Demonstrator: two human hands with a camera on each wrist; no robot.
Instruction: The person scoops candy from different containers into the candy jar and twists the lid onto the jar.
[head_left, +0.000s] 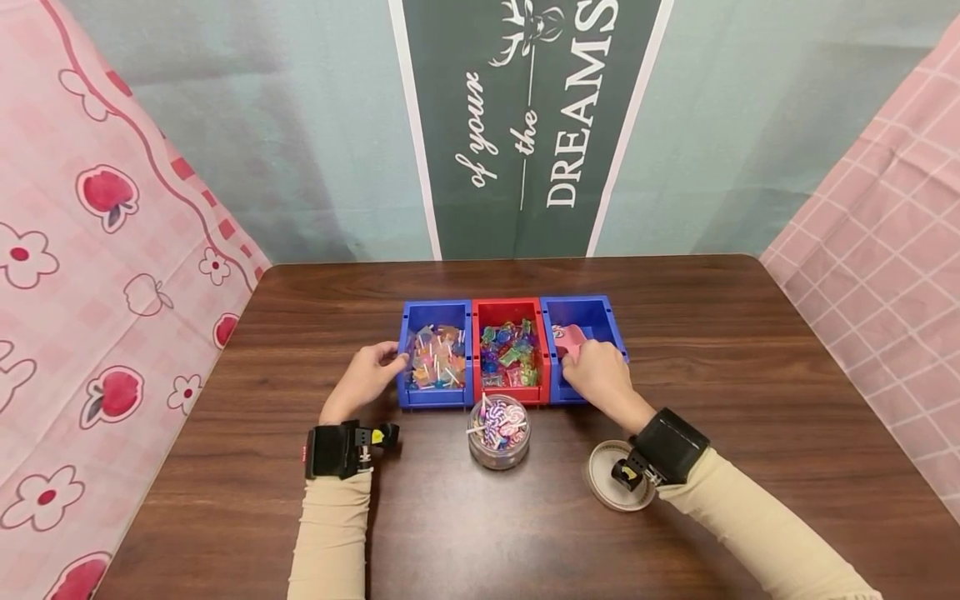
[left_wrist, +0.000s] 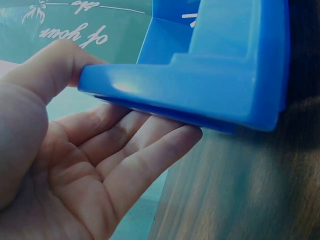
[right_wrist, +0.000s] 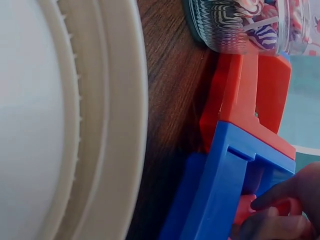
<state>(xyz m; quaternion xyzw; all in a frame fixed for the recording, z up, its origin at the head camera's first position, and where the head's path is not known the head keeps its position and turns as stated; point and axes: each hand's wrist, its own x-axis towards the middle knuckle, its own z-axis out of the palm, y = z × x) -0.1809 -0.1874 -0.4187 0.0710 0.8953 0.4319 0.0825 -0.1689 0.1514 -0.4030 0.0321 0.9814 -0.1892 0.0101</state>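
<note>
At the left blue bin [head_left: 406, 396], my left hand [head_left: 367, 375] grips the side wall. In the left wrist view the thumb lies over the rim and the fingers [left_wrist: 150, 155] lie along the outside. Wrapped lollipops [head_left: 437, 358] fill that bin. My right hand [head_left: 600, 375] reaches into the right blue bin [head_left: 588, 310] and holds a pink scoop [head_left: 570, 337] by its handle. A swirl-patterned candy shows at the scoop's left edge. The right wrist view shows the fingers curled round the pink handle [right_wrist: 245, 207], behind the bin's front wall.
Between the blue bins stands a red bin [head_left: 507, 309] of wrapped candies. An open clear jar [head_left: 498, 458] of swirl lollipops stands in front of it. A round cream lid [head_left: 611, 492] lies on the wooden table [head_left: 465, 542] beneath the right wrist.
</note>
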